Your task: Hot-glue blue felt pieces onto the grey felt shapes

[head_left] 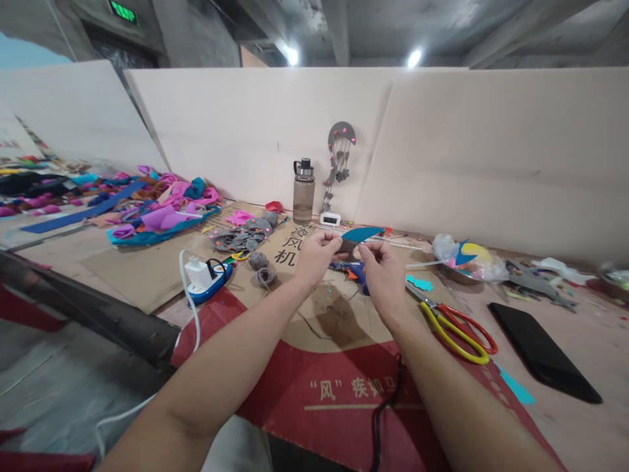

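My left hand (319, 257) pinches one end of a small grey felt piece (348, 247) above the cardboard. At the other end, the thumb and fingers of my right hand (383, 270) are closed on the same piece. A teal-blue leaf-shaped felt piece (362, 233) shows just behind it; whether the two are joined, I cannot tell. Partly hidden by my right hand lies a dark blue tool with an orange part (352, 272). Scissors (455, 328) with red and yellow handles rest to the right of my right wrist.
Grey yarn balls (258, 261) and a blue power strip (209, 282) with a white cord lie left. A bottle (303, 193), small clock (330, 219) and hanging moon ornament (341, 141) stand behind. Felt scraps (167, 206) pile far left; a black phone (543, 351) lies right.
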Demonstrator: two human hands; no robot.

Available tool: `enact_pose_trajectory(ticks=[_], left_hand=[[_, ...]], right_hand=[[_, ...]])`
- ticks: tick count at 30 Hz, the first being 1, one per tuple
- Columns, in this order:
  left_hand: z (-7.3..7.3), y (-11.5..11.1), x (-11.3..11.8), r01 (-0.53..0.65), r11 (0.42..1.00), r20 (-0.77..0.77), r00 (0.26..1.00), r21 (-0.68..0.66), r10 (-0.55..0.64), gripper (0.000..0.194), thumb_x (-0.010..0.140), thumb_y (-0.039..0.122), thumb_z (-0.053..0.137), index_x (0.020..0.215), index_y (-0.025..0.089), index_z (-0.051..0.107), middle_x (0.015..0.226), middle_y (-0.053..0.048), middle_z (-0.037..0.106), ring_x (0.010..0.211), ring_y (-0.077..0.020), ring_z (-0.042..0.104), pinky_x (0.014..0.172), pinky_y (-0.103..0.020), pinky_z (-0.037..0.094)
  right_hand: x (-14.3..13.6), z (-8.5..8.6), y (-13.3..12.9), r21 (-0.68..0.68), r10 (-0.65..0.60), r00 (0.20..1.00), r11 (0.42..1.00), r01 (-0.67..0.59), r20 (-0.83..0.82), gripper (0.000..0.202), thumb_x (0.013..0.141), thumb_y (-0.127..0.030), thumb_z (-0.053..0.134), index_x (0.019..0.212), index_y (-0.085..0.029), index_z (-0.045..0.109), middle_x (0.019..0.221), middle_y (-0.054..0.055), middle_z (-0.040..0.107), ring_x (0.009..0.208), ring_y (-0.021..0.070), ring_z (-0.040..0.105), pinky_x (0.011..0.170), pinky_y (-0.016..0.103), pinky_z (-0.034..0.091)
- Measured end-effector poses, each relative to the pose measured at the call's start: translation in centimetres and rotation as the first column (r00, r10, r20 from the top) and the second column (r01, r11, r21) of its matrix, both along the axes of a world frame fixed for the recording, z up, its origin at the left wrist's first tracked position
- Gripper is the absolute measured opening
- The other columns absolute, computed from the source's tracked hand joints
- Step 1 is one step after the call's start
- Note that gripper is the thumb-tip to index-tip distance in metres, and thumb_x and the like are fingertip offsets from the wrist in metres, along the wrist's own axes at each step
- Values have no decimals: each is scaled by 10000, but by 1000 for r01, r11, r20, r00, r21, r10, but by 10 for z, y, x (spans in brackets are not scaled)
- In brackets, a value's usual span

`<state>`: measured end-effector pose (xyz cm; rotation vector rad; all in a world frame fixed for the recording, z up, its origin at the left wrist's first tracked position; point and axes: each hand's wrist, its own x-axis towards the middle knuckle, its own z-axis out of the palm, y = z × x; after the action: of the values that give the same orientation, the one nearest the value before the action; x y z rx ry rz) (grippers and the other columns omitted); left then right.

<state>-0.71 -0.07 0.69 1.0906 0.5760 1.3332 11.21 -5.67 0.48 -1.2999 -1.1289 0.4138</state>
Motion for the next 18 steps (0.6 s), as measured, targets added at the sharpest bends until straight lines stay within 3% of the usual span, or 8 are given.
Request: enact_pose_trajectory(ticks=[10, 14, 18], left_hand=[[4, -6, 1, 16, 999, -15, 1000, -30, -17, 138, 766, 177, 708, 731, 135, 581, 727, 5, 620, 684, -101, 622, 764, -331, 611], [5, -7, 1, 23, 999, -3, 1000, -41, -23, 118, 775, 166, 698, 735, 126, 594, 738, 5, 612, 685, -86, 604, 767, -314, 615], [5, -6, 0, 38, 998, 4, 999, -52, -37, 135, 770, 177, 725, 735, 125, 605, 748, 9, 593, 680, -77, 590, 771, -318, 619]], right_hand=[[2, 2, 1, 41, -29, 1000, 999, 29, -11, 152, 831, -369, 584, 835, -218, 577, 752, 10, 587, 682, 164, 523, 662, 307, 438], [3, 1, 2, 45, -24, 1000, 999, 25, -17, 161, 827, -380, 586, 826, -219, 572, 754, 11, 578, 672, 161, 512, 634, 297, 430], [8, -3, 8, 41, 58, 996, 998, -55, -65, 177, 817, -401, 584, 797, -228, 552, 684, -17, 521, 601, 140, 461, 560, 272, 394]])
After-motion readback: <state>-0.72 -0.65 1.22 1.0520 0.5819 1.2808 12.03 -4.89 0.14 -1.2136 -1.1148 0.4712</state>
